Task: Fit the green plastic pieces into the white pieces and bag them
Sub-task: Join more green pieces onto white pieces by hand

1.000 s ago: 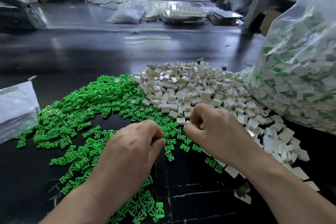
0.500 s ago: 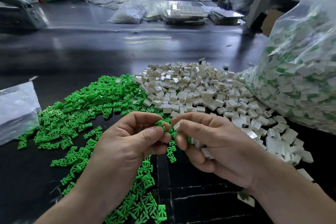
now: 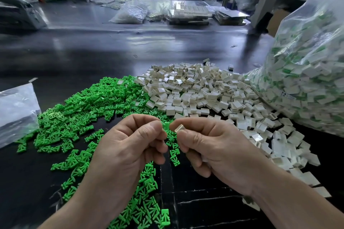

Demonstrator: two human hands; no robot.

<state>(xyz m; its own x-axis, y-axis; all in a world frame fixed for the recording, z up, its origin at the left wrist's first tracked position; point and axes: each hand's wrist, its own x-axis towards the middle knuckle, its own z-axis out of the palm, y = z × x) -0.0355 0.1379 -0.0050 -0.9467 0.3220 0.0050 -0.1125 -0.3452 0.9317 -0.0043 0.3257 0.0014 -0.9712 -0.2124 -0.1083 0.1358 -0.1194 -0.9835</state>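
Head view: above the dark bench (image 3: 111, 55), the left hand (image 3: 128, 145) pinches a green piece (image 3: 166, 125), just beside the white piece (image 3: 179, 128) pinched in the right hand (image 3: 214, 147). A green pile (image 3: 83, 109) lies left, a white pile (image 3: 204, 95) farther right, touching a filled clear bag (image 3: 307, 80).

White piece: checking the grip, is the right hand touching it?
Touching: the head view shows the right hand pinching the white piece between thumb and forefinger.

Left hand (image 3: 126, 147) and right hand (image 3: 214, 147) close together mid-air, each in a pinch grip.
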